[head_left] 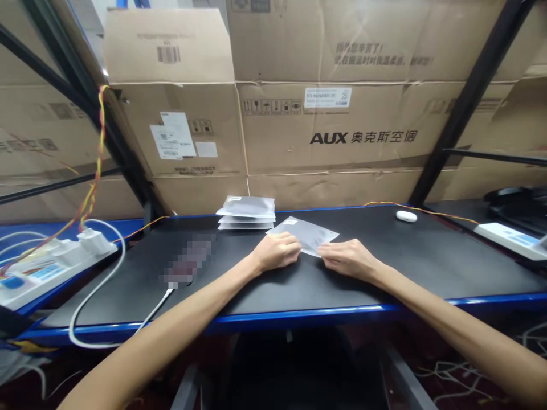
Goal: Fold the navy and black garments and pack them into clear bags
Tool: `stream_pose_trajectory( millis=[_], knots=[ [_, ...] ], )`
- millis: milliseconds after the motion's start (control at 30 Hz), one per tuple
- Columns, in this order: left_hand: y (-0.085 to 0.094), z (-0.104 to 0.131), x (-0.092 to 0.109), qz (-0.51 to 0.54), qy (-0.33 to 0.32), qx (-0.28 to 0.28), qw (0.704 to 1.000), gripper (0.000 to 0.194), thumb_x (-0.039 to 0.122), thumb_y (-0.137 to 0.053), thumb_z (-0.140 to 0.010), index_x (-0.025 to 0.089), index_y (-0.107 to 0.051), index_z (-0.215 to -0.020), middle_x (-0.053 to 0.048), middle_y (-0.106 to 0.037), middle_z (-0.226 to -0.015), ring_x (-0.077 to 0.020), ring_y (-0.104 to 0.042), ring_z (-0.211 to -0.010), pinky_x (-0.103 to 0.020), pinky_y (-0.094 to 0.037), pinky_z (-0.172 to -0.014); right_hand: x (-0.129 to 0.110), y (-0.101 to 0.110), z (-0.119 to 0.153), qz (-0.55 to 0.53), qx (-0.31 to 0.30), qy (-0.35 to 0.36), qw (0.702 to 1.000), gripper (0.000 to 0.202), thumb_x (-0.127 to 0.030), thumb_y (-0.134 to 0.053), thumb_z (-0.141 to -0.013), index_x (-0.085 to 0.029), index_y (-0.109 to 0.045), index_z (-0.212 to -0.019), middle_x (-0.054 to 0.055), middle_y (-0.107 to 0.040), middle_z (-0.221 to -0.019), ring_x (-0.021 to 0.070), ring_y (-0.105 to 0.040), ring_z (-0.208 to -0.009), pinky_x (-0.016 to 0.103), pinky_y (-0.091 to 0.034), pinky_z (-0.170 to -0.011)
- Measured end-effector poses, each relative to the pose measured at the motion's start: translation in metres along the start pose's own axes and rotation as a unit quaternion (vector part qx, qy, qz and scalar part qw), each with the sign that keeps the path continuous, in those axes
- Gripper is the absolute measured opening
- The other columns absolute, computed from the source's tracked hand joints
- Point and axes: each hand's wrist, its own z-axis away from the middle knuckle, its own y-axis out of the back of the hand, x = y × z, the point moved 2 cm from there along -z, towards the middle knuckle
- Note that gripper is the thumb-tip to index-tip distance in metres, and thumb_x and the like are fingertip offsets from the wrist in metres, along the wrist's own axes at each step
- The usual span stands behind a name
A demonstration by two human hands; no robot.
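Observation:
A flat, silvery-grey translucent packet with a small white label at its upper left is held low over the black table mat. My left hand is closed on its left lower edge, fingers curled. On the right lower corner, my right hand pinches it between thumb and fingers. What the packet contains cannot be made out. Behind my left hand, a stack of several similar packets lies near the back edge of the table.
A blurred-out phone-like object with a white cable lies at left. Power strips sit at both sides. A small white case is at back right. Cardboard and black metal posts stand behind the blue-edged table.

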Motion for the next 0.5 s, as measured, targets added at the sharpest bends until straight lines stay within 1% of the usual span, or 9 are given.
stream_pose_trajectory(
  millis=[67, 133, 267, 333, 400, 500],
  knots=[
    [0.002, 0.004, -0.009, -0.014, 0.005, -0.018, 1.0, 0.021, 0.023, -0.048, -0.096, 0.02, -0.066, -0.086, -0.002, -0.071, -0.088, -0.0153, -0.065, -0.083, -0.025, -0.05, -0.07, 0.003, 0.004, 0.009, -0.017, -0.001, 0.006, 1.0, 0.021, -0.018, -0.054, -0.091, -0.025, -0.073, -0.095, 0.002, -0.078, -0.098, 0.0194, -0.075, -0.093, 0.026, -0.06, -0.082],
    [0.004, 0.009, -0.019, -0.028, 0.011, -0.036, 0.999, 0.022, 0.022, -0.047, -0.095, 0.02, -0.066, -0.085, -0.003, -0.07, -0.089, -0.0162, -0.064, -0.085, -0.025, -0.05, -0.068, 0.006, 0.008, 0.018, -0.03, -0.002, -0.004, 1.0, 0.022, -0.018, -0.054, -0.09, -0.026, -0.074, -0.096, 0.003, -0.078, -0.102, 0.021, -0.074, -0.096, 0.029, -0.061, -0.084],
    [0.012, 0.019, -0.038, -0.043, 0.025, -0.073, 0.996, 0.02, 0.02, -0.048, -0.093, 0.02, -0.066, -0.084, -0.005, -0.07, -0.093, -0.0174, -0.063, -0.089, -0.026, -0.05, -0.068, 0.011, 0.015, 0.03, -0.039, 0.006, -0.034, 0.999, 0.022, -0.018, -0.055, -0.087, -0.026, -0.074, -0.094, 0.002, -0.077, -0.102, 0.0218, -0.074, -0.094, 0.03, -0.061, -0.084],
    [0.017, 0.022, -0.045, -0.036, 0.039, -0.089, 0.995, 0.018, 0.018, -0.049, -0.09, 0.02, -0.065, -0.083, -0.004, -0.07, -0.092, -0.0172, -0.063, -0.089, -0.025, -0.049, -0.068, 0.013, 0.018, 0.032, -0.033, 0.015, -0.034, 0.999, 0.021, -0.018, -0.055, -0.087, -0.026, -0.074, -0.092, 0.002, -0.077, -0.102, 0.0214, -0.075, -0.091, 0.029, -0.062, -0.081],
    [0.023, 0.022, -0.049, -0.024, 0.057, -0.097, 0.993, 0.015, 0.015, -0.051, -0.087, 0.019, -0.064, -0.081, -0.004, -0.069, -0.092, -0.0172, -0.062, -0.088, -0.025, -0.049, -0.068, 0.013, 0.02, 0.033, -0.023, 0.018, -0.031, 0.999, 0.02, -0.019, -0.055, -0.087, -0.025, -0.074, -0.091, 0.002, -0.078, -0.101, 0.0205, -0.076, -0.086, 0.027, -0.062, -0.075],
    [0.03, 0.021, -0.048, -0.018, 0.079, -0.105, 0.991, 0.013, 0.014, -0.052, -0.083, 0.019, -0.063, -0.08, -0.005, -0.068, -0.092, -0.0193, -0.062, -0.089, -0.027, -0.05, -0.067, 0.013, 0.019, 0.032, -0.018, 0.014, -0.03, 0.999, 0.02, -0.02, -0.055, -0.089, -0.026, -0.073, -0.091, 0.002, -0.078, -0.102, 0.0186, -0.076, -0.078, 0.024, -0.062, -0.068]
  ],
)
